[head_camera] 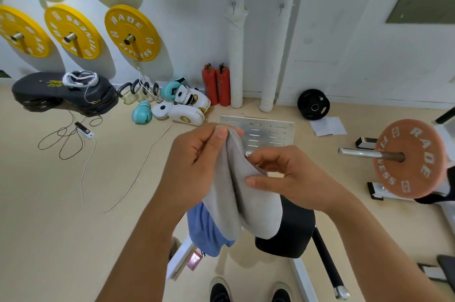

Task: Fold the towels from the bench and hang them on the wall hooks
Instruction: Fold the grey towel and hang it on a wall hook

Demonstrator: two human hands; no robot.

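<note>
Head view is showing the left hand [197,153] and right hand [283,176] both pinching the grey towel [236,200] between them, apparently matching edges for folding, blue towel [204,227] lying below

grey towel [242,193] draped, blue towel [204,227] beneath

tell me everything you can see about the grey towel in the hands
The grey towel is a plain, light grey cloth, soft and terry-like by its look, with no visible pattern. It is held up in the air, bunched into long vertical folds, its lower end hanging loose in rounded lobes. The left hand pinches its top edge between thumb and fingers; the right hand pinches a fold further down its right side. It hangs in front of a blue towel and the black bench pad; whether it touches them is unclear.
</note>
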